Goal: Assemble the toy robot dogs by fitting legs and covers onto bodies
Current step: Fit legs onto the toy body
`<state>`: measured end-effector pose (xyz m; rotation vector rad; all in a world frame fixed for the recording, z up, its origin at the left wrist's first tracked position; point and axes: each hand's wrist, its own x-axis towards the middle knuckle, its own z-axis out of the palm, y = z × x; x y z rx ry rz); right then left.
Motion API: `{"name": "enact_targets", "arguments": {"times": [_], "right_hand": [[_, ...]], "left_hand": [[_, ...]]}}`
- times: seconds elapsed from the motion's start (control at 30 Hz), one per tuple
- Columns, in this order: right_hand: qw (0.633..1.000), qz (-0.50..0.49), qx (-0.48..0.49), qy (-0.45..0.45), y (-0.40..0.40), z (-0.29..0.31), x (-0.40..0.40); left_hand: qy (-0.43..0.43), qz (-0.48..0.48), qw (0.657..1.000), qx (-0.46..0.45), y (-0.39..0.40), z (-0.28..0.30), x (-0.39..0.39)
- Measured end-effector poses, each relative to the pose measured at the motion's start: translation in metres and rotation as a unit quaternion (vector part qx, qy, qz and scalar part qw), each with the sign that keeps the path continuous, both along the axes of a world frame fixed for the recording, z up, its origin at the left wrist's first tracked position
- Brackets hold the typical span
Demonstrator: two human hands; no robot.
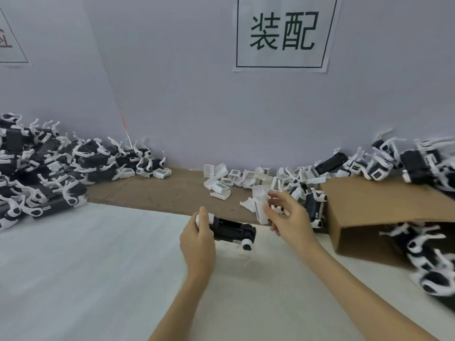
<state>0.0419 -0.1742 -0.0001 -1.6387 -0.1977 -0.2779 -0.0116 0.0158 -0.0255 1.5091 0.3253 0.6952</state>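
My left hand (pixel 198 238) grips one end of a black toy dog body (pixel 231 230) with white leg joints, held just above the white table sheet (pixel 98 267). My right hand (pixel 286 217) holds a white cover (pixel 260 205) a little above and to the right of the body. The cover is blurred and does not touch the body. A white leg (pixel 247 244) hangs from the body's near right corner.
Several loose white covers (pixel 236 178) lie on the brown board by the wall. A big heap of finished dogs (pixel 44 166) fills the left. A cardboard box (pixel 369 217) with more dogs (pixel 418 242) sits at the right, others piled behind it (pixel 394 161).
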Motion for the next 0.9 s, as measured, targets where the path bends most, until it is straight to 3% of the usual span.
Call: {"name": "enact_targets", "arguments": {"times": [0.17, 0.3, 0.57, 0.77, 0.9], "right_hand": [[0.999, -0.020, -0.014, 0.042, -0.050, -0.017, -0.053], [0.998, -0.038, -0.036, 0.043, -0.069, -0.036, -0.076], [0.998, -0.059, -0.034, 0.012, -0.078, -0.044, -0.075], [0.997, -0.059, -0.021, 0.039, -0.078, -0.050, -0.071], [0.996, -0.041, -0.076, 0.000, -0.073, -0.045, -0.078]], "left_hand": [[0.003, -0.108, 0.994, -0.027, -0.017, 0.009, -0.006], [-0.002, -0.171, 0.985, 0.026, -0.030, 0.007, -0.014], [0.010, -0.175, 0.983, 0.060, -0.038, 0.005, -0.018], [0.008, -0.185, 0.980, 0.073, -0.043, 0.002, -0.017], [0.015, -0.177, 0.981, 0.075, -0.046, 0.001, -0.018]]}}
